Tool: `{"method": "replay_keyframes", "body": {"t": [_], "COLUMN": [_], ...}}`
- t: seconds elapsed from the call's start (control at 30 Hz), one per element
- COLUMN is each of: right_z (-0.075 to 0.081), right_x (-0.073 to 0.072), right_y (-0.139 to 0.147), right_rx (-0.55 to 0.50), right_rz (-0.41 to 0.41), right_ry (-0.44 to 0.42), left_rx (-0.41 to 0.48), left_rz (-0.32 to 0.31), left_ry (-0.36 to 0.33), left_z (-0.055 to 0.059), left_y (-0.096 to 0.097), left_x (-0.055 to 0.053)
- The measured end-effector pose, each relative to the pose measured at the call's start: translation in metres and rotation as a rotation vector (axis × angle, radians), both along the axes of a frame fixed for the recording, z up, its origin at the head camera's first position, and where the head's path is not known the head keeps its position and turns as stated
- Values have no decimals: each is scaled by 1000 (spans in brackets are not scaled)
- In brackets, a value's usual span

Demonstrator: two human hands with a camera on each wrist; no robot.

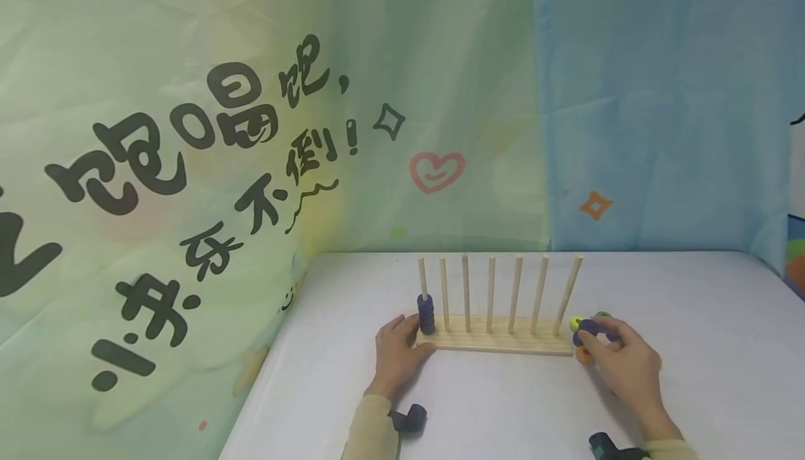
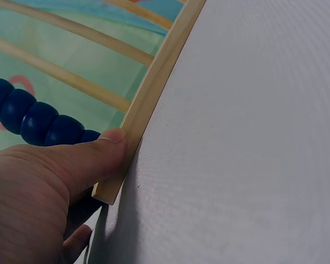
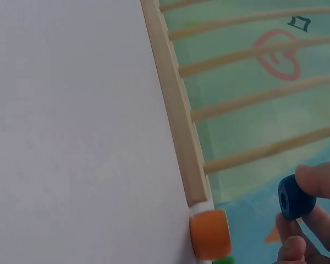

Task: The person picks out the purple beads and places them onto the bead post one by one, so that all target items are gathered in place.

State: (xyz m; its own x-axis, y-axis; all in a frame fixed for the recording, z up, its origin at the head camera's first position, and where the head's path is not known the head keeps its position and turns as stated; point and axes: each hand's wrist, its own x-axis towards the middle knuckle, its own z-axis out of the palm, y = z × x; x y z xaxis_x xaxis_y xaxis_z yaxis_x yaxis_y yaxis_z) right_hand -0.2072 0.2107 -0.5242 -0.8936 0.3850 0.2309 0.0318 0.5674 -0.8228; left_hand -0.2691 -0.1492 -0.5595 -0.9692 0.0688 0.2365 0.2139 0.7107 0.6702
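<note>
The head view shows the right hand [image 1: 632, 363] pinching a blue bead [image 1: 588, 326] between thumb and fingers, just beside the right end of the wooden rack [image 1: 497, 344] on the table [image 1: 497, 404]. An orange bead [image 1: 585, 356] and a yellow bead [image 1: 575, 321] lie near that end. The left hand [image 1: 396, 350] grips the other end, beside the leftmost peg [image 1: 423, 277] with its blue stack [image 1: 426, 314].

The left hand [image 1: 397, 354] lay well apart from the right hand [image 1: 631, 364], its thumb [image 2: 96, 159] spread from the fingers and angled toward that hand. The right thumb [image 3: 322, 179] and bent fingers formed a pinch. Behind them, the left forearm [image 1: 371, 426] slanted outward.
</note>
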Motion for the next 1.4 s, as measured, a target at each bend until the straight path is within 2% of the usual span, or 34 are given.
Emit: {"method": "replay_keyframes", "body": {"t": [0.17,0.33,0.47,0.63,0.77,1.0,1.23,1.4], "right_z": [-1,0,1,-3,-6,-9,-4,2], "right_x": [0,1,1,-1,-1,-3,-5,-6], "right_y": [-11,-25,-31,-40,-47,-59,-71,-81], "right_rx": [21,36,17,-13,-31,-109,-130,-132], "right_rz": [74,104,118,142,189,276,286,295], "right_ry": [38,77,73,34,-23,-8,-50,-43], "left_rx": [10,6,-4,-21,-14,2,-3,5], "left_rz": [2,-5,-6,-6,-9,-8,-9,-10], "left_ry": [-2,7,18,64,37,10,16,25], "left_z": [0,0,1,1,1,1,1,1], "left_y": [0,0,1,2,1,0,0,1], "left_x": [0,0,0,1,1,0,0,1]}}
